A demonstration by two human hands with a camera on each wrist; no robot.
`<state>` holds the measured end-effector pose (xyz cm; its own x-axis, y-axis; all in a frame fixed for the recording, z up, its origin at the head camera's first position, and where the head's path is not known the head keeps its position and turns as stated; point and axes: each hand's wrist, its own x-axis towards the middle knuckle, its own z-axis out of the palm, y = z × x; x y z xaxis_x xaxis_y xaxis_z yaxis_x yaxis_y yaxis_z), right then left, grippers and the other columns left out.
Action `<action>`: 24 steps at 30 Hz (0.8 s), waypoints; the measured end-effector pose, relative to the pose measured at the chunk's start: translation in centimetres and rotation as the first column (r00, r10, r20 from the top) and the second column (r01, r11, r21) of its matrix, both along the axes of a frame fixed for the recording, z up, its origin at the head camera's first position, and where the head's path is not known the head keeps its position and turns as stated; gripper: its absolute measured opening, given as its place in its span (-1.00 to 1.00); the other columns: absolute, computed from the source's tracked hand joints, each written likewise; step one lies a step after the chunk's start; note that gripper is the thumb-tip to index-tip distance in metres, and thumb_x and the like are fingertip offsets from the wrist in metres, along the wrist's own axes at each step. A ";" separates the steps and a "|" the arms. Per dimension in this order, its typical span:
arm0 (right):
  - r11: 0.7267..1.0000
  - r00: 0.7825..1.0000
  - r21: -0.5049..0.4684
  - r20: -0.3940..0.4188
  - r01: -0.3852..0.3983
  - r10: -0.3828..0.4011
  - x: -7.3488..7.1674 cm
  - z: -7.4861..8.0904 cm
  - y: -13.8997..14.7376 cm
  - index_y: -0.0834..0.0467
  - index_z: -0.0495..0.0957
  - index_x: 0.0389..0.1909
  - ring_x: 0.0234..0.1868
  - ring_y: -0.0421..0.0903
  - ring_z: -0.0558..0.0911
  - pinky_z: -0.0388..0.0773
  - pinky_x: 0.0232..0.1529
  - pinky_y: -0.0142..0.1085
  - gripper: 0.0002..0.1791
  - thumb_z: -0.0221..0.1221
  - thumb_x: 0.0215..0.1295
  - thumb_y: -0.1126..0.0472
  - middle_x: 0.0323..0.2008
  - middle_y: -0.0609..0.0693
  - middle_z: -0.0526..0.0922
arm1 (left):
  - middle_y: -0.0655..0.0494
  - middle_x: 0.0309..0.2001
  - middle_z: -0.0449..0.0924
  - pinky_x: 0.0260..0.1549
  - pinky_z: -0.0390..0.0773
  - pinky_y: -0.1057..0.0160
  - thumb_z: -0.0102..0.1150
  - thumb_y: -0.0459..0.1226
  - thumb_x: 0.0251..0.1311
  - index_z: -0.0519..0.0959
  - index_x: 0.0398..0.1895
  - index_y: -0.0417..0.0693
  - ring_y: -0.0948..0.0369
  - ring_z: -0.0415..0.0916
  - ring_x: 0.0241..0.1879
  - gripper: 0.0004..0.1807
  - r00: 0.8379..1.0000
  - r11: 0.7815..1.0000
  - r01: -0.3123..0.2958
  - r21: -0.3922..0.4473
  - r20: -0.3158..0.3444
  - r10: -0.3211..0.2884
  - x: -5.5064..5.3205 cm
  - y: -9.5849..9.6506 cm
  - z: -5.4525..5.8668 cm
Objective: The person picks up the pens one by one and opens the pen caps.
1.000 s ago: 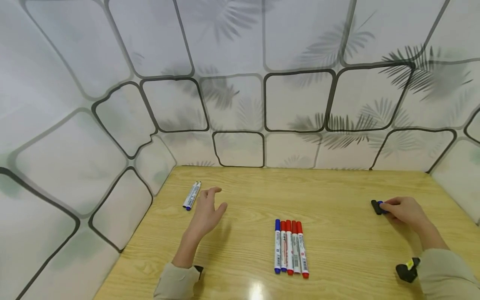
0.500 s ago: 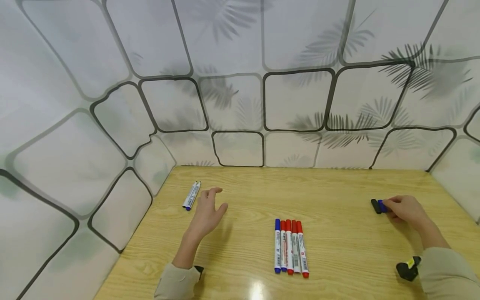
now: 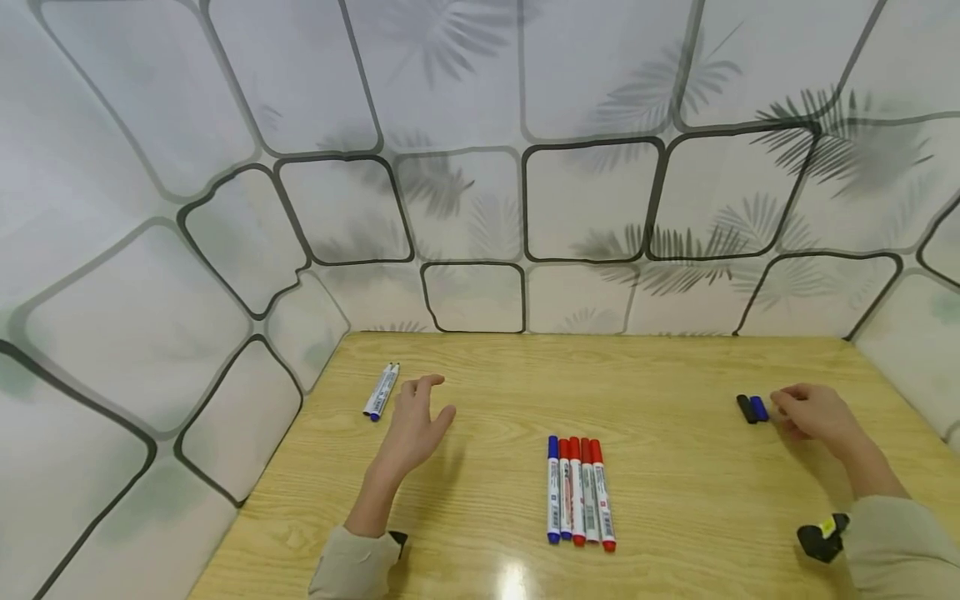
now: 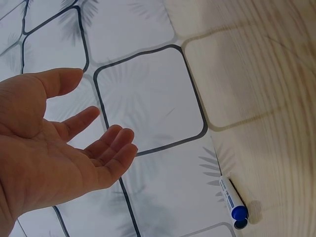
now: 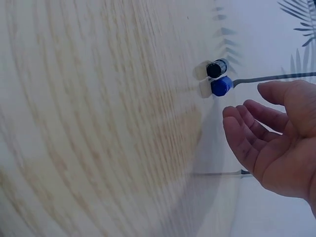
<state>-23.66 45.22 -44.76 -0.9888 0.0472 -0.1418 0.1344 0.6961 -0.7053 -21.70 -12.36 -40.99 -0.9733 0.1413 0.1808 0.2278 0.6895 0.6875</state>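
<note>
Side by side at the table's right lie a black marker cap (image 3: 746, 409) and a blue marker cap (image 3: 759, 408). Just right of the blue cap is my right hand (image 3: 817, 417), its fingers loosely bent and holding nothing; the right wrist view shows a gap between them and the blue cap (image 5: 221, 86). My left hand (image 3: 412, 425) hovers over the left of the table with relaxed fingers and nothing in it. Beyond it, two uncapped white markers (image 3: 382, 392) lie together, one with a blue end; the left wrist view also shows these markers (image 4: 233, 200).
A row of several capped markers (image 3: 577, 492), one with a blue cap and the others red, lies near the middle front of the wooden table (image 3: 675, 500). A patterned wall covering (image 3: 472, 208) borders the back and sides.
My right hand has let go of the blue cap and drawn back a little to the right. The blue cap now lies beside the black one. My left hand has stayed put.
</note>
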 end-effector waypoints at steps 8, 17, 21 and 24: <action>0.998 0.998 0.044 -0.046 -0.038 0.040 0.8 0.6 -0.9 0.67 0.05 0.32 -0.02 0.39 0.58 0.65 -0.19 -0.06 -0.22 -0.25 0.59 -0.06 0.19 0.70 0.23 | -0.37 0.28 0.20 0.09 0.36 -0.25 0.10 -0.26 0.40 0.31 0.36 -0.22 -0.28 0.19 0.27 -0.49 1.000 1.000 0.004 0.003 0.003 -0.004 0.2 0.1 0.1; 0.995 0.992 0.069 -0.103 -0.072 0.078 1.6 0.9 -3.1 0.59 -0.09 0.43 0.26 0.67 0.09 0.22 0.10 0.43 -0.15 -0.27 0.59 -0.13 0.32 0.70 0.00 | -0.36 0.28 0.21 0.09 0.37 -0.25 0.12 -0.25 0.40 0.30 0.37 -0.21 -0.26 0.20 0.27 -0.47 1.000 1.000 0.015 -0.001 0.007 -0.015 0.3 0.3 0.1; 0.995 0.985 0.048 -0.143 -0.090 0.096 2.1 1.2 -5.0 0.54 -0.14 0.46 0.30 0.68 -0.04 0.07 0.12 0.50 -0.15 -0.22 0.59 -0.13 0.35 0.70 -0.10 | -0.36 0.29 0.20 0.10 0.38 -0.26 0.13 -0.23 0.39 0.28 0.39 -0.20 -0.27 0.20 0.27 -0.44 1.000 1.000 0.029 -0.011 0.014 -0.028 0.5 0.6 0.2; 0.993 0.976 0.056 -0.186 -0.108 0.116 2.5 1.5 -6.4 0.52 -0.14 0.47 0.32 0.69 -0.10 0.00 0.13 0.52 -0.16 -0.19 0.59 -0.11 0.35 0.71 -0.16 | -0.36 0.29 0.19 0.09 0.38 -0.27 0.13 -0.22 0.39 0.27 0.41 -0.19 -0.28 0.20 0.27 -0.42 0.999 0.999 0.043 -0.012 0.025 -0.043 0.7 1.0 0.4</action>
<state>-21.14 38.81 -43.29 -0.9969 -0.0631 0.0479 -0.0788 0.7310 -0.6778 -21.00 -11.31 -40.63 -0.9704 0.1852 0.1552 0.2408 0.6877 0.6849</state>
